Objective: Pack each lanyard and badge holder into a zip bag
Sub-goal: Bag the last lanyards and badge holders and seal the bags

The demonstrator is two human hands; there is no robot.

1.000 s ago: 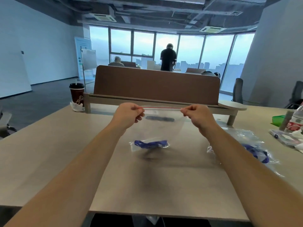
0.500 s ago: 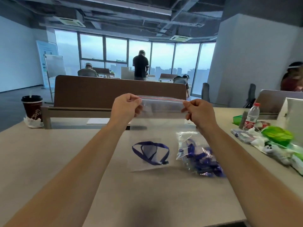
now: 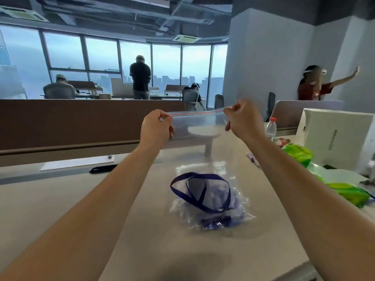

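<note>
Hands were raised in front of you above the desk, each pinching one top corner of a clear zip bag. Your left hand had thumb and forefinger pressed together on the bag's left end, the other fingers curled into the palm; your right hand pinched the right end the same way, a little higher, so the red-and-blue zip strip ran taut and slightly tilted between them. The bag hung down from that strip, and a blue lanyard lay looped in its lower part, with something pale inside the loop that you could not make out clearly. Just behind and below the hanging bag, a crumpled clear bag of blue items lay on the desk. To your right sat a water bottle, a white carton and green packets. A brown divider ran across the desk's far side.
</note>
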